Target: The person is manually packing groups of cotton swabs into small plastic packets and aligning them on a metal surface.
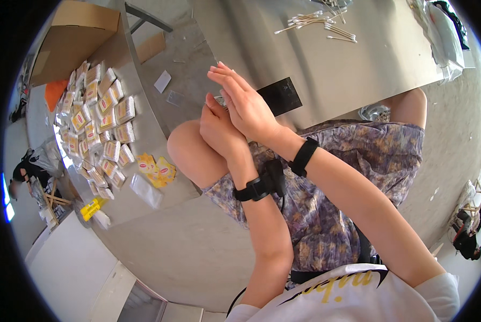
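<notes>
In front of my lap, my two hands are together over the table's near edge. My left hand [219, 130] is curled around a small bunch of cotton swabs [221, 101]; only a bit of their pale ends shows between the hands. Across it lies my right hand [249, 109], its fingers stretched out straight and the palm against the left hand. The palms hide most of the bunch. Just beyond the right hand, a flat black rectangular thing [279, 96] rests on the metal table's edge. Loose cotton swabs [310, 20] are scattered farther off on that table [380, 48].
A side table [144, 206] on the left carries many packs of cotton swabs [92, 123], yellow cards [157, 170], a clear plastic bag [145, 191] and a yellow tool [93, 209]. Behind them stands a cardboard box [74, 40]. Plastic wrapping [447, 40] hangs at the far right corner.
</notes>
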Available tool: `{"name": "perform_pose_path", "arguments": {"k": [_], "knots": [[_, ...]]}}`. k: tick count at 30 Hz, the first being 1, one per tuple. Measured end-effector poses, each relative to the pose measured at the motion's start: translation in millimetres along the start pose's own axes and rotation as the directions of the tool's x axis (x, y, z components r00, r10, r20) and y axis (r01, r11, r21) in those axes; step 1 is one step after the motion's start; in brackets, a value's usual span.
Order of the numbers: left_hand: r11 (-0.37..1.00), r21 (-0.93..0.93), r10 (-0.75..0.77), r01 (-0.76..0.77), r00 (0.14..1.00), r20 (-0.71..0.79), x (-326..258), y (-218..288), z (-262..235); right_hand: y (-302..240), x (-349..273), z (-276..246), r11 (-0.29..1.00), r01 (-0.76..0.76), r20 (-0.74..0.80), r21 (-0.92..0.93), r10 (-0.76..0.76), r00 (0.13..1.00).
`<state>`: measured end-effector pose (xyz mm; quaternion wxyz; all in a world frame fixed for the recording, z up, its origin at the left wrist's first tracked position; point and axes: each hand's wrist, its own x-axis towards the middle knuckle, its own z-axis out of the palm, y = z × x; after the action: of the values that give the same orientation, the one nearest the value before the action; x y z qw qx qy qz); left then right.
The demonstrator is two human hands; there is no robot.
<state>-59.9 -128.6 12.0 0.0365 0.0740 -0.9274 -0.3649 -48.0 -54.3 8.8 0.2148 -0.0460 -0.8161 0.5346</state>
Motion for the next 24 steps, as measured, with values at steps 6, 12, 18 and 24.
{"name": "perform_pose_path", "arguments": {"k": [6, 12, 18, 24], "knots": [[0.958, -0.053, 0.286, -0.282, 0.917, 0.277, -4.4, -2.0, -47.4, 9.1, -1.7, -38.7, 0.694, -0.335, 0.073, 0.638, 0.379, 0.923], [0.773, 0.113, 0.457, -0.624, 0.673, 0.581, 5.4, 11.3, -72.5, 7.1, -23.5, -51.3, 0.560, -0.295, 0.052, 0.774, 0.408, 0.912], [0.749, -0.022, 0.564, -0.662, 0.619, 0.547, 5.2, 4.1, -58.6, -18.0, -25.7, 5.3, 0.920, -0.129, -0.032, 0.371, 0.152, 0.988], [0.760, 0.105, 0.432, -0.642, 0.619, 0.656, 8.2, 18.8, -69.8, -18.2, -22.6, -48.9, 0.657, -0.364, 0.175, 0.660, 0.337, 0.925]]}}
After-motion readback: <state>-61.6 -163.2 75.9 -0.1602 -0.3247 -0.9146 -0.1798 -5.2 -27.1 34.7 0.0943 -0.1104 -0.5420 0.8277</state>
